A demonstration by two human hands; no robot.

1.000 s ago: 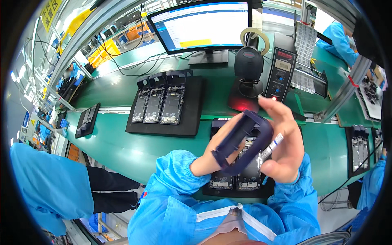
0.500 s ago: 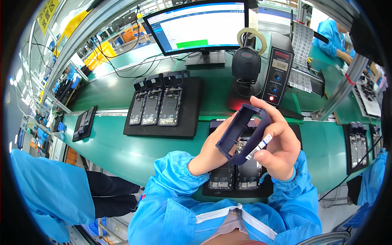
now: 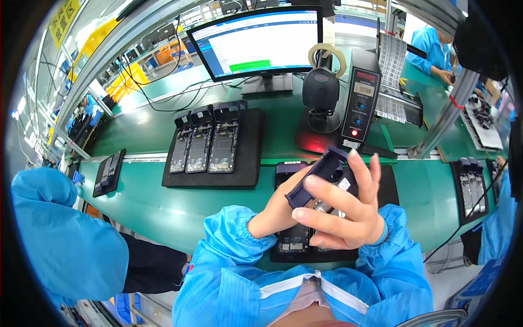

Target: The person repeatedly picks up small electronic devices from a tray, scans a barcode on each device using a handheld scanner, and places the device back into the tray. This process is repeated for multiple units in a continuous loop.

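Grips a dark navy plastic frame in the left hand, clamped from its left side and tilted above the bench, apparently to turn its hollow side into view. Spreads the right hand with fingers well apart across the frame's near side; cannot tell whether any fingertip presses on it. Just beyond those fingers: a white label, against the frame or just beside it, too covered to say which.

Directly beneath both hands: opened handheld devices with boards upward, laid on a dark mat, likely for cushioning and short reach. Left of the left hand and farther out: three more opened devices in a row on another mat, presumably lined up for easy picking.

Ahead of the right hand: a black scanner on a stand, perhaps mounted so to free both hands, with a tape roll at its head. Right of that: a black box with blue knobs, and a label strip, probably kept on the right hand's side for peeling. Farthest ahead of the left hand: a lit monitor, seemingly raised for reading over the work.
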